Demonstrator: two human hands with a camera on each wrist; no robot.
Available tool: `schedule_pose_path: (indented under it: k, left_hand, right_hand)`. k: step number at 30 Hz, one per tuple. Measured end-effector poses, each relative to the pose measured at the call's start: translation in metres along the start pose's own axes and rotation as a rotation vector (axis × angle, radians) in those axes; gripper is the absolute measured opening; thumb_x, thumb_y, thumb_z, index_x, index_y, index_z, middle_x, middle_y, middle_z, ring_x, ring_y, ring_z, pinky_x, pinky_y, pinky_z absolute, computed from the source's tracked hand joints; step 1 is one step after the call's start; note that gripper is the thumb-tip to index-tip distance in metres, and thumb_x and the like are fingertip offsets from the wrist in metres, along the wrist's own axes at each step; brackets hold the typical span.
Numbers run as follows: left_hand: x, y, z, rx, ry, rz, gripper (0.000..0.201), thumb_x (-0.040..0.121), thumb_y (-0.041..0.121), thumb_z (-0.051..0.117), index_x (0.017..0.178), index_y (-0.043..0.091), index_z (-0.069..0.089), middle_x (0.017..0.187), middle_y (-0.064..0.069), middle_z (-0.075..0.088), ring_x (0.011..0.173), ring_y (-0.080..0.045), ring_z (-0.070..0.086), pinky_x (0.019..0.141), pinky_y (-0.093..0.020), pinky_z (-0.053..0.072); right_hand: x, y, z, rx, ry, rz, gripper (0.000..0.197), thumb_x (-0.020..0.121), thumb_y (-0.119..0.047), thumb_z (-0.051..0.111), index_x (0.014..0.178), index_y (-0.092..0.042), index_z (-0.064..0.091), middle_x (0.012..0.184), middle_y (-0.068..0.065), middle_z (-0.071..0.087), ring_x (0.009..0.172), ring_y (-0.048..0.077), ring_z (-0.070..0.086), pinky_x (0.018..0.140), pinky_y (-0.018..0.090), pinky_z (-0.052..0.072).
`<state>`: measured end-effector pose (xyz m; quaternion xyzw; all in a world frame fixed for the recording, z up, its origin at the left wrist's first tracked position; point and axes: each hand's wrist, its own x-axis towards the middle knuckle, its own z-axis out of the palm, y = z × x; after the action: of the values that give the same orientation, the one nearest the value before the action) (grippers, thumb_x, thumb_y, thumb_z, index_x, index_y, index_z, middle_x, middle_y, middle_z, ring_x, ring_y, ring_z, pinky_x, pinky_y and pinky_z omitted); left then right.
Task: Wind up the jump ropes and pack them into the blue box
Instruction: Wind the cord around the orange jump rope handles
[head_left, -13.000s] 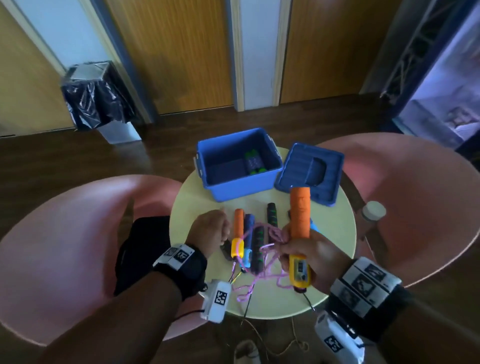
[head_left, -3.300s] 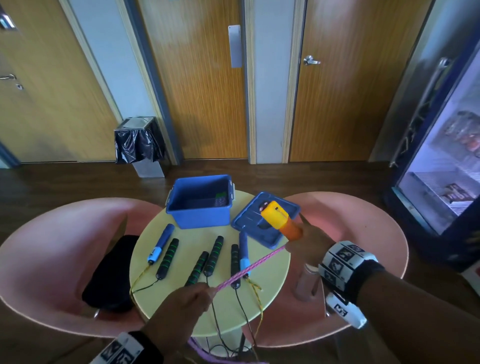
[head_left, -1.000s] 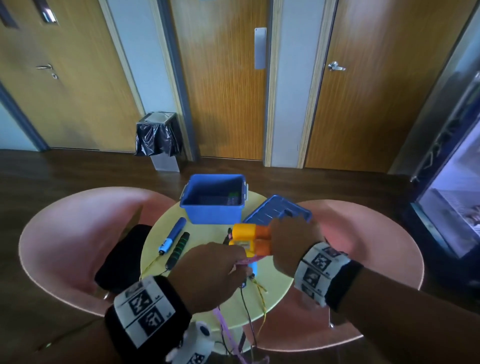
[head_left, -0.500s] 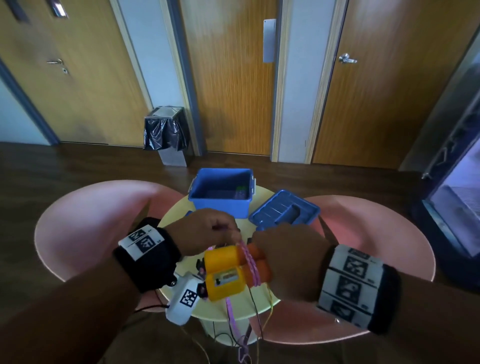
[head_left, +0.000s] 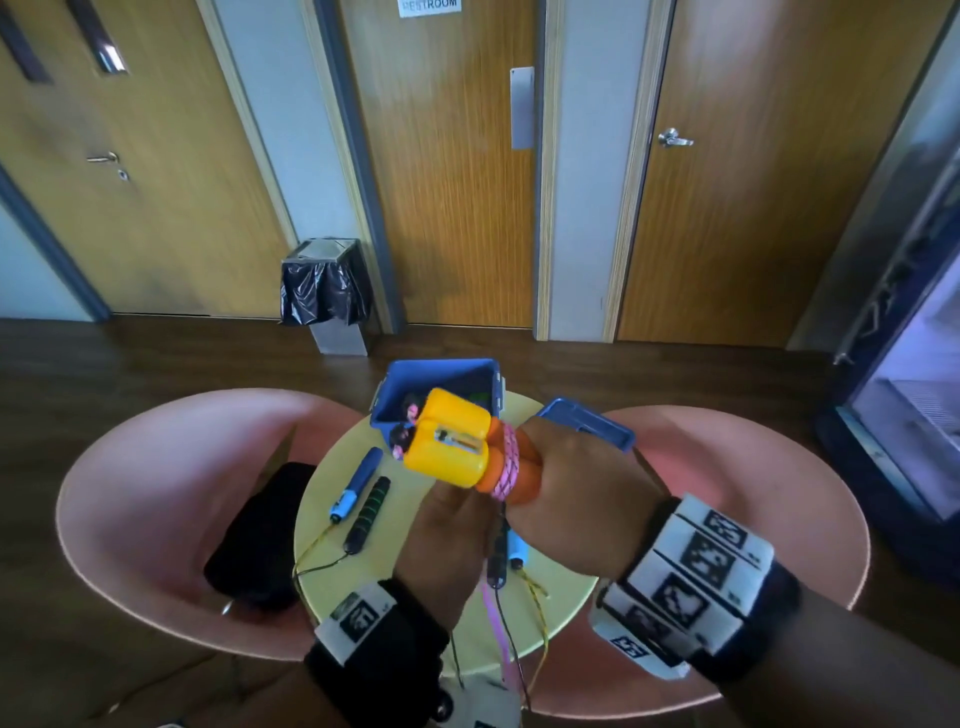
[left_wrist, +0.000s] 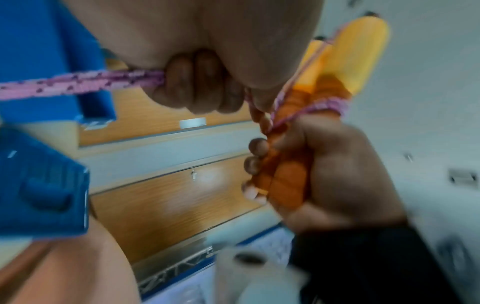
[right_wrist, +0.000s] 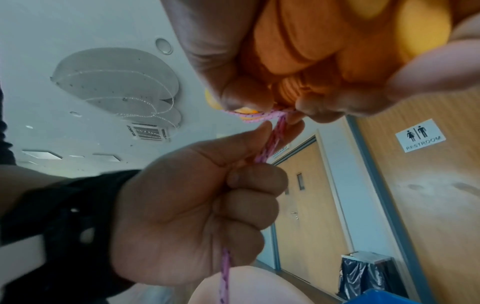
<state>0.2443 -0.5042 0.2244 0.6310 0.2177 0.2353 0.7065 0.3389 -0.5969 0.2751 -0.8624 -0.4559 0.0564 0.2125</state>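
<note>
My right hand (head_left: 571, 493) grips a pair of orange jump-rope handles with yellow heads (head_left: 452, 441), held side by side above the table. A few turns of pink rope (head_left: 506, 465) lie around them beside my fist. Below them my left hand (head_left: 447, 540) grips the same pink rope (right_wrist: 270, 144), which runs taut up to the handles and hangs down past the table edge. In the left wrist view my left fingers (left_wrist: 197, 86) are curled round the rope. The open blue box (head_left: 441, 374) stands behind the handles, with something green inside.
A blue handle (head_left: 358, 483), a black-green handle (head_left: 369, 512) and more handles lie on the round yellow table (head_left: 322, 545), cords trailing off its front. The blue lid (head_left: 587, 428) lies right of the box. Pink chairs (head_left: 156, 493) flank the table; a black bag (head_left: 260, 535) sits on the left one.
My left hand has gone from above-left of the handles to beneath them, carrying the pink rope around. The handles now sit higher, in front of the box.
</note>
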Motion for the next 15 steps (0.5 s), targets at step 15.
schedule_pose_path:
  k: [15]
  left_hand:
    - [-0.013, -0.023, -0.014, 0.655, -0.252, 0.117, 0.027, 0.097, 0.033, 0.043, 0.079, 0.025, 0.062, 0.06, 0.001, 0.051, 0.061, -0.013, 0.051, 0.062, -0.033, 0.041]
  right_hand:
    - [0.04, 0.028, 0.018, -0.307, 0.069, 0.186, 0.025, 0.086, -0.032, 0.062, 0.105, -0.021, 0.049, 0.097, 0.0, 0.06, 0.092, 0.026, 0.062, 0.078, 0.042, 0.052]
